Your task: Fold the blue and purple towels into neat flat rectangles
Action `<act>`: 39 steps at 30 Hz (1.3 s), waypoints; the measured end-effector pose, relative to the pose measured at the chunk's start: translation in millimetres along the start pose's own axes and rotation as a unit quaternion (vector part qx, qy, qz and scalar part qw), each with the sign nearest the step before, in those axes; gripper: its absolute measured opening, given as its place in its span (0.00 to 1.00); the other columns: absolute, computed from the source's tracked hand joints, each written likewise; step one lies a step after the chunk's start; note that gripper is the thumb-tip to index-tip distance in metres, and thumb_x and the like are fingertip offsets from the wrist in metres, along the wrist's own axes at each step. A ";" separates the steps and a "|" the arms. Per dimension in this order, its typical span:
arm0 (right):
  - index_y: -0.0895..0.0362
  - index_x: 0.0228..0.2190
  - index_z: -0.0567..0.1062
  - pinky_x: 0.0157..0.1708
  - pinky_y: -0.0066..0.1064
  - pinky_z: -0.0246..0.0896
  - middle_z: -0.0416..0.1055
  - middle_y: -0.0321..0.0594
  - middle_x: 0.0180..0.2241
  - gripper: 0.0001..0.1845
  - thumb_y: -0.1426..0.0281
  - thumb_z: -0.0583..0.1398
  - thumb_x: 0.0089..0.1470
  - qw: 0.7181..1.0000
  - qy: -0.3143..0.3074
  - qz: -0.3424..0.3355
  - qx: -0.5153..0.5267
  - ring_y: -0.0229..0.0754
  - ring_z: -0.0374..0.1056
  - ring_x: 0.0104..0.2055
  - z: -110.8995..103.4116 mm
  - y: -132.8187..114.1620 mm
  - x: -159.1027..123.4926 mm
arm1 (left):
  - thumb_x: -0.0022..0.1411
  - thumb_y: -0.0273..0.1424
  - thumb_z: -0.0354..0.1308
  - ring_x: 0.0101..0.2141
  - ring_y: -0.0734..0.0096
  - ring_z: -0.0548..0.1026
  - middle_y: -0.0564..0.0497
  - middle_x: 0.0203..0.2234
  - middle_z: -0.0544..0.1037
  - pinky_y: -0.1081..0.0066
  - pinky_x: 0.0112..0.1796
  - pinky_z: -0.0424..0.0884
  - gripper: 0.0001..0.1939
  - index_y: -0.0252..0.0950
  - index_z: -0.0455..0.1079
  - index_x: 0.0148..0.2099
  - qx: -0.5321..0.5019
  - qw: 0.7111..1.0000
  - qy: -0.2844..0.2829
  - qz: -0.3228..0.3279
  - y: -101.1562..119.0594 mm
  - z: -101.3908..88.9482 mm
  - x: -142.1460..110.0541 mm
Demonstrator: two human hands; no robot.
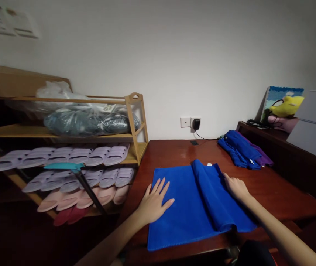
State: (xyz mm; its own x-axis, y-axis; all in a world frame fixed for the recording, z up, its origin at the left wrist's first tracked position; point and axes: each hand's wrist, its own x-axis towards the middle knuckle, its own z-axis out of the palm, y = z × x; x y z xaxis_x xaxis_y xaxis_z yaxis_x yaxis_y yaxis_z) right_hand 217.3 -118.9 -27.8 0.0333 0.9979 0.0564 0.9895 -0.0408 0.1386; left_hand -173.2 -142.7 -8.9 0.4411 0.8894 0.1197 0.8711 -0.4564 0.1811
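Note:
A blue towel lies spread over the front of the wooden table, with a raised fold running down its length and a small white tag at its far edge. My left hand rests flat on the left part of the cloth, fingers spread. At the towel's right edge, my right hand has its fingers curled in and appears to pinch the cloth; its fingertips are partly hidden. The near edge of the towel reaches the table's front edge.
More blue cloths and a purple one lie heaped at the table's back right. A black plug sits in the wall socket. On the left stands a wooden rack with several slippers and bagged items. A dark raised ledge borders the right side.

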 end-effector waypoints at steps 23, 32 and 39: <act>0.49 0.63 0.50 0.62 0.47 0.36 0.41 0.40 0.66 0.40 0.42 0.37 0.56 0.989 0.002 -0.055 0.136 0.46 0.34 0.67 23.2 21.1 31.1 | 0.64 0.54 0.34 0.64 0.52 0.40 0.46 0.65 0.46 0.47 0.59 0.41 0.36 0.41 0.47 0.67 0.085 0.991 0.004 -0.104 -44.1 4.5 33.7; 0.47 0.63 0.49 0.62 0.50 0.36 0.39 0.39 0.66 0.42 0.40 0.37 0.54 0.992 -0.001 -0.034 0.118 0.49 0.32 0.67 29.1 56.2 29.4 | 0.64 0.53 0.37 0.64 0.52 0.42 0.47 0.66 0.47 0.44 0.58 0.42 0.33 0.45 0.46 0.67 0.101 0.987 -0.009 -0.124 -65.9 -5.7 31.8; 0.43 0.63 0.47 0.60 0.54 0.39 0.38 0.35 0.66 0.39 0.41 0.39 0.54 0.991 0.003 -0.041 0.129 0.51 0.32 0.67 34.9 83.4 31.0 | 0.64 0.53 0.36 0.64 0.51 0.42 0.46 0.66 0.46 0.42 0.57 0.44 0.34 0.45 0.46 0.67 0.085 0.989 -0.010 -0.118 -73.8 -3.4 32.8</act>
State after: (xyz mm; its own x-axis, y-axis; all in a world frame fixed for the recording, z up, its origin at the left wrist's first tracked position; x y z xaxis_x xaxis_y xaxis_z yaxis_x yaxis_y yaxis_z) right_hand 305.8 -89.7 -49.0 -0.0483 0.9970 0.0611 0.9919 0.0551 -0.1145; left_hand -223.8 -79.8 -15.0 0.2245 0.9717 0.0736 0.9732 -0.2275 0.0345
